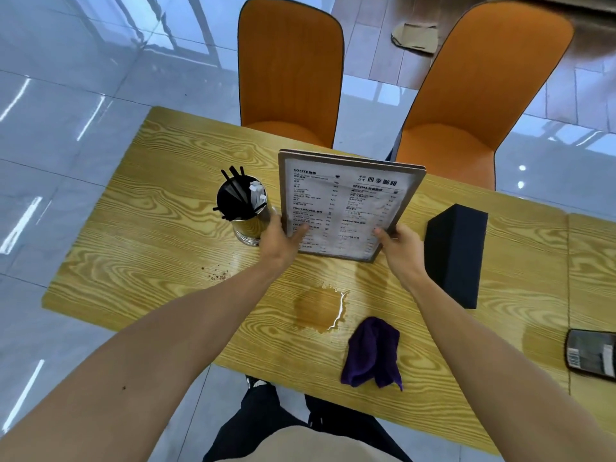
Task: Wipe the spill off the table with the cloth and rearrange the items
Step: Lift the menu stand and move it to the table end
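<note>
Nearest the person, a purple cloth (372, 353) is lying crumpled on the wooden table (140, 261), close to the near edge. Just left of it and a bit further in, a brown liquid spill (318, 310) is sitting as a puddle on the bare wood, not touching the cloth. At the far right edge, a dark flat object with a barcode label (591, 356) is lying partly out of view; can't tell what it is. Left of the spill, a small scatter of brown crumbs (216, 274) is sitting on the table.

Further in, both hands are gripping a framed menu card (348, 203), holding it upright and leaning away. The left hand (281, 238) is clamping its lower left edge, thumb on the front face, other fingers hidden behind. The right hand (401, 243) is clamping the lower right corner, thumb in front, fingers wrapped behind the frame. Whether the menu's base is touching the table can't be told.

Just left of the left hand, a shiny metal cup (248, 215) is standing upright, holding black straws (235, 185) and a few white wrapped items (256, 191). Right of the menu, a dark box (455, 255) is lying on the table.

Beyond the table, two orange chairs (290, 78) are standing on a glossy tiled floor.
</note>
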The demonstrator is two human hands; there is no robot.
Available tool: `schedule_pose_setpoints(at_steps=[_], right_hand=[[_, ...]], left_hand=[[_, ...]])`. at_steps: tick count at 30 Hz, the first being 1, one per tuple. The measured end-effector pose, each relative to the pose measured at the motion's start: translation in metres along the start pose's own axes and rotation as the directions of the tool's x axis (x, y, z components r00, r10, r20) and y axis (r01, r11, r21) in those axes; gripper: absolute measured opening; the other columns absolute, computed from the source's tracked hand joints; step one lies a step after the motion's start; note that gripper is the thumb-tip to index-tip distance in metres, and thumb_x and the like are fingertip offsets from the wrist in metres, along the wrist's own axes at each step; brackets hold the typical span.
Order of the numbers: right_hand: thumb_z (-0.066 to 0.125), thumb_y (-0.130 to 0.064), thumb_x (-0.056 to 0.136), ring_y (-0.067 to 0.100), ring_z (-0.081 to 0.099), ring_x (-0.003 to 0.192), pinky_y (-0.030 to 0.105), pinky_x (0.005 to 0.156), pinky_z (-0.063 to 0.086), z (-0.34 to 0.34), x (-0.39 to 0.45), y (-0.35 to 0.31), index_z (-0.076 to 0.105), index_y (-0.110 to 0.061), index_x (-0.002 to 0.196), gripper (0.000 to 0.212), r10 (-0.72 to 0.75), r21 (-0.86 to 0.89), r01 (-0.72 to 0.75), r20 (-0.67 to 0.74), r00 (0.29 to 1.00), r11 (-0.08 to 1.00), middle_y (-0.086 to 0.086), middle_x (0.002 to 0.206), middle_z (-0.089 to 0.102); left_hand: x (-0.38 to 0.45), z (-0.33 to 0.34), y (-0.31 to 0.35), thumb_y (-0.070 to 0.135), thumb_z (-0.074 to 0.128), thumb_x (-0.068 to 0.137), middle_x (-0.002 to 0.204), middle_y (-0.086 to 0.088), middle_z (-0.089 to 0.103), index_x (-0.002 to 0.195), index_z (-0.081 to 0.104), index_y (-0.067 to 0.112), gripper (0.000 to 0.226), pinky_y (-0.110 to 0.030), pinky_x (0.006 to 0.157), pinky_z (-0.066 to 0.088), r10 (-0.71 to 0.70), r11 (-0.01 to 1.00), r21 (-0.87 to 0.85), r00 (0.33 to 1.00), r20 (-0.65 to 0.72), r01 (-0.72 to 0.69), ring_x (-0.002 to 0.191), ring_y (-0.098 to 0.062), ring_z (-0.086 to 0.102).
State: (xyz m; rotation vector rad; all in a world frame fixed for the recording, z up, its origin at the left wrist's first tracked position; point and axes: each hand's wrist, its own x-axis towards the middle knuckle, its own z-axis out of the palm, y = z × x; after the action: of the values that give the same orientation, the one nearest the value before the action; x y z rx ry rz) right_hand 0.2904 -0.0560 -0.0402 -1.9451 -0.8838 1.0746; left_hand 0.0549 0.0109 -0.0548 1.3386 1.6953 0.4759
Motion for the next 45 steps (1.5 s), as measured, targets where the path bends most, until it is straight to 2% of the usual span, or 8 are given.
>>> schedule_pose_setpoints(at_steps=[3, 16, 22, 26, 29, 32, 36, 45], right_hand=[[0.064, -0.020, 0.099, 0.019, 0.066, 0.114, 0.048, 0.094, 0.058, -0.012, 0.004, 0.005, 0.067, -0.020, 0.119, 0.020, -0.007, -0.005, 0.007, 0.022, 1.000, 1.000, -0.002, 0.122, 0.071], [0.067, -0.017, 0.097, 0.016, 0.068, 0.104, 0.045, 0.092, 0.059, -0.059, 0.038, -0.076, 0.068, -0.017, 0.116, 0.019, -0.223, -0.067, 0.224, 0.019, 0.975, 0.972, -0.003, 0.113, 0.072], [0.070, -0.022, 0.094, 0.019, 0.070, 0.105, 0.045, 0.087, 0.061, -0.054, 0.062, -0.155, 0.071, -0.015, 0.113, 0.019, -0.407, -0.047, 0.405, -0.047, 0.912, 0.913, -0.001, 0.113, 0.074], [0.069, -0.020, 0.096, 0.015, 0.070, 0.104, 0.034, 0.085, 0.062, -0.022, 0.070, -0.201, 0.069, -0.010, 0.118, 0.024, -0.456, -0.001, 0.457, -0.071, 0.887, 0.890, 0.002, 0.116, 0.073], [0.067, -0.017, 0.098, 0.008, 0.069, 0.098, 0.019, 0.078, 0.059, 0.023, 0.073, -0.226, 0.067, -0.008, 0.122, 0.026, -0.457, 0.021, 0.458, -0.045, 0.888, 0.888, 0.000, 0.112, 0.071], [0.067, -0.018, 0.098, 0.017, 0.068, 0.096, 0.025, 0.082, 0.060, 0.075, 0.078, -0.237, 0.067, -0.007, 0.120, 0.025, -0.432, -0.013, 0.433, 0.022, 0.901, 0.901, 0.002, 0.109, 0.070], [0.069, -0.022, 0.095, 0.026, 0.066, 0.092, 0.043, 0.080, 0.058, 0.146, 0.089, -0.240, 0.069, -0.005, 0.107, 0.020, -0.380, -0.129, 0.399, 0.146, 0.913, 0.908, 0.008, 0.105, 0.072], [0.067, -0.023, 0.096, 0.026, 0.068, 0.098, 0.051, 0.088, 0.058, 0.276, 0.116, -0.234, 0.072, -0.015, 0.111, 0.018, -0.315, -0.342, 0.446, 0.376, 0.872, 0.827, 0.003, 0.112, 0.074]], left_hand=[[-0.006, 0.003, -0.006, 0.040, 0.073, 0.089, 0.111, 0.005, 0.073, 0.113, 0.064, 0.017, 0.034, -0.031, 0.079, 0.056, 0.075, 0.997, -0.001, 0.997, 0.011, -0.075, 0.101, -0.014, 0.068], [-0.003, -0.025, 0.066, 0.033, 0.073, 0.091, 0.110, 0.003, 0.074, 0.113, 0.072, 0.013, 0.030, -0.040, 0.087, 0.059, 0.195, 0.969, -0.136, 0.978, -0.076, -0.204, 0.099, -0.017, 0.069], [0.020, -0.086, 0.128, 0.024, 0.073, 0.091, 0.112, 0.002, 0.072, 0.114, 0.071, 0.013, 0.026, -0.024, 0.084, 0.057, 0.342, 0.920, -0.143, 0.925, -0.167, -0.366, 0.103, -0.016, 0.067], [0.042, -0.135, 0.143, 0.027, 0.072, 0.092, 0.111, 0.004, 0.072, 0.114, 0.071, 0.011, 0.027, 0.000, 0.064, 0.045, 0.417, 0.899, -0.034, 0.877, -0.238, -0.436, 0.091, -0.010, 0.063], [0.061, -0.178, 0.128, 0.030, 0.074, 0.090, 0.107, 0.004, 0.074, 0.111, 0.073, 0.014, 0.026, -0.011, 0.073, 0.051, 0.397, 0.908, -0.013, 0.867, -0.301, -0.420, 0.090, -0.013, 0.067], [0.078, -0.214, 0.094, 0.033, 0.075, 0.088, 0.109, 0.003, 0.075, 0.112, 0.074, 0.017, 0.029, -0.035, 0.084, 0.057, 0.333, 0.934, -0.017, 0.887, -0.319, -0.356, 0.095, -0.016, 0.069], [0.091, -0.248, 0.035, 0.033, 0.075, 0.088, 0.110, 0.005, 0.074, 0.116, 0.073, 0.017, 0.031, -0.030, 0.081, 0.055, 0.215, 0.965, -0.066, 0.913, -0.347, -0.253, 0.097, -0.014, 0.069], [0.124, -0.281, -0.075, 0.022, 0.074, 0.090, 0.106, 0.004, 0.072, 0.116, 0.072, 0.014, 0.027, -0.023, 0.075, 0.051, -0.026, 0.982, -0.182, 0.923, -0.384, -0.048, 0.097, -0.017, 0.066]])
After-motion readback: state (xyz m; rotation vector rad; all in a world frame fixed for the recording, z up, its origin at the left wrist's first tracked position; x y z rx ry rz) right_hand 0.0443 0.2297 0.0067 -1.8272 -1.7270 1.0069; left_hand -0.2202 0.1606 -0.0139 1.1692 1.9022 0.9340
